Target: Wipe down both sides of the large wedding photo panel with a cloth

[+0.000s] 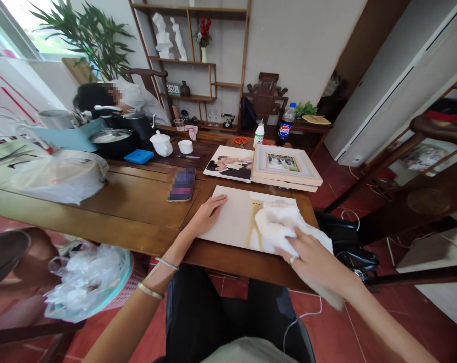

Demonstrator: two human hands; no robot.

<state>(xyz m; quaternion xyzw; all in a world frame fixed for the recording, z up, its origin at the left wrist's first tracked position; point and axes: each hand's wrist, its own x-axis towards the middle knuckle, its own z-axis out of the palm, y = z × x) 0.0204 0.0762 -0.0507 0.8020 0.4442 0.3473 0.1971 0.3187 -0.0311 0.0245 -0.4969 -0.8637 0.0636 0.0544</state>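
A white flat board lies on the wooden table's near edge, with a small tan stand piece on it. My left hand lies flat, fingers stretched, on the board's left edge. My right hand presses a crumpled white cloth onto the board's right part, fingers closed over it. Part of the cloth hangs off the table below my wrist.
Behind the board are a white picture frame, a photo print, a phone, a teapot, pots, a plastic bag and a soda bottle. A person sits at the far left. A bin with plastic stands on the floor.
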